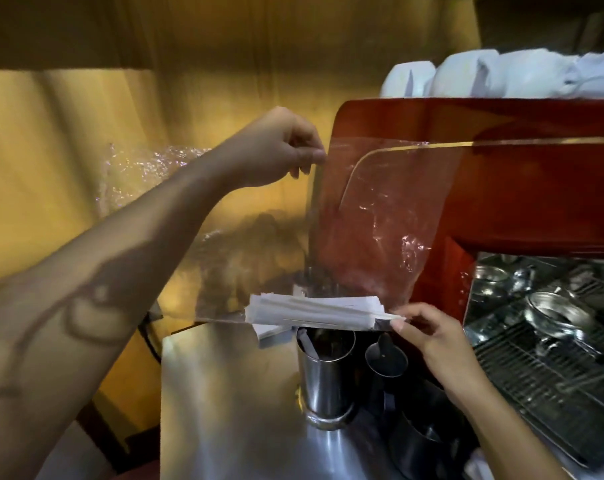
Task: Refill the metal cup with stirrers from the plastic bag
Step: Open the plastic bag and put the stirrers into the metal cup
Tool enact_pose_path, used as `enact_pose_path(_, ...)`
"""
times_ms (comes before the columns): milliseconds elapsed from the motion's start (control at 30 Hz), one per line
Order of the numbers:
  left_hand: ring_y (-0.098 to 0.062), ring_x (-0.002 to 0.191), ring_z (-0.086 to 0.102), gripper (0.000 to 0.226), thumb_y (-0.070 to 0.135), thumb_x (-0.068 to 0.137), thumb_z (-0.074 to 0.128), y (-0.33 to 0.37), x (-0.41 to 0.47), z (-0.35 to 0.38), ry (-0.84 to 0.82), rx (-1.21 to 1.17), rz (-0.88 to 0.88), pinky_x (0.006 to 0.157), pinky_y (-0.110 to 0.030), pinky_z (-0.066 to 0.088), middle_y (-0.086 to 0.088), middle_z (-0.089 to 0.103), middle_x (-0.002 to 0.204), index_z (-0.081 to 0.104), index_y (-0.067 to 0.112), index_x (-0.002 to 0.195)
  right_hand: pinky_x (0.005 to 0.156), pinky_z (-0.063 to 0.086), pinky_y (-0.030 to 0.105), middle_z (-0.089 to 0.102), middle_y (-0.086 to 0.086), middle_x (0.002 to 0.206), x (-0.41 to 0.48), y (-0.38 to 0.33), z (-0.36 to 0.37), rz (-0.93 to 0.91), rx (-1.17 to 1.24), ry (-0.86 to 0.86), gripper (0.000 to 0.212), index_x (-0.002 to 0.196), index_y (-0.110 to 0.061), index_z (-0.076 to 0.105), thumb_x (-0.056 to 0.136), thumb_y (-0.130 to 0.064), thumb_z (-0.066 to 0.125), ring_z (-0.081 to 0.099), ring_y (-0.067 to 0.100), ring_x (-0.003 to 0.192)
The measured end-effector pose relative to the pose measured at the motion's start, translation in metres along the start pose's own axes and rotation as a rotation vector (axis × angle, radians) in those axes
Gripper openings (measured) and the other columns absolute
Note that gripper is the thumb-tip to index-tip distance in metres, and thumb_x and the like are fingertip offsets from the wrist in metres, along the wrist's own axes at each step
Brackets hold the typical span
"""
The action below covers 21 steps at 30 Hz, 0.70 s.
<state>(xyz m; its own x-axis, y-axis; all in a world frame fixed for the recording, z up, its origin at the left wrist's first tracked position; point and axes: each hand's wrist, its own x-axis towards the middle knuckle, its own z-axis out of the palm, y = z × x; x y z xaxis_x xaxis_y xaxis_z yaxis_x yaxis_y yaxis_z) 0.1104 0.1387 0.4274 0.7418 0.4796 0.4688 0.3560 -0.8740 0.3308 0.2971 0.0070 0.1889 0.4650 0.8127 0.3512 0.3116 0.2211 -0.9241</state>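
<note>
Both hands grip the clear plastic bag: our left hand pinches its top corner, our right hand pinches the lower edge. Paper-wrapped stirrers lie sideways between the hands; metal cup stands on the tabletop just below the right hand
</note>
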Motion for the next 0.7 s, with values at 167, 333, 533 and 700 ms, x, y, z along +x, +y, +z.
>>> enact_pose_path(167, -0.004, 0.057, 0.054, 0.013, 0.011, 0.089, 0.058, 0.003, 0.010, 0.013, -0.027, 0.003, 0.035, 0.051, -0.010, 0.043, -0.002, 0.060, 0.068, 0.067, 0.003, 0.088, 0.054, 0.053, 0.020, 0.063, 0.019, 0.079, -0.016, 0.003, -0.017, 0.084, 0.170, 0.083, 0.009, 0.076, -0.001, 0.055, 0.084, 0.002, 0.058, 0.066, 0.009, 0.063)
enact_pose_path(333, -0.014, 0.064, 0.055, 0.011, 0.011, 0.088, 0.060, 0.006, 0.017, 0.028, -0.061, -0.064, 0.080, 0.061, -0.028, 0.046, -0.009, 0.062, 0.072, 0.067, 0.003, 0.086, 0.052, 0.054, 0.019, 0.068, 0.003, 0.063, -0.033, 0.002, -0.048, 0.085, 0.194, 0.232, 0.011, 0.076, -0.005, 0.059, 0.078, 0.005, 0.063, 0.066, 0.011, 0.060)
enact_pose_path(533, 0.008, 0.052, 0.052, 0.010, 0.011, 0.088, 0.061, 0.016, 0.031, 0.049, -0.019, -0.191, 0.121, 0.053, -0.006, 0.040, 0.005, 0.060, 0.065, 0.067, 0.013, 0.080, 0.054, 0.053, 0.016, 0.072, -0.001, 0.068, -0.049, -0.007, -0.082, 0.044, 0.099, 0.370, 0.009, 0.077, -0.007, 0.061, 0.077, 0.000, 0.066, 0.065, 0.012, 0.054)
enact_pose_path(700, 0.007, 0.051, 0.054, 0.010, 0.013, 0.088, 0.060, 0.022, 0.040, 0.062, 0.009, -0.256, 0.149, 0.053, -0.004, 0.042, 0.003, 0.061, 0.065, 0.068, 0.009, 0.083, 0.052, 0.053, 0.017, 0.073, -0.006, 0.070, -0.060, -0.022, -0.102, 0.029, 0.011, 0.404, 0.016, 0.070, -0.024, 0.064, 0.075, -0.010, 0.069, 0.068, 0.013, 0.055)
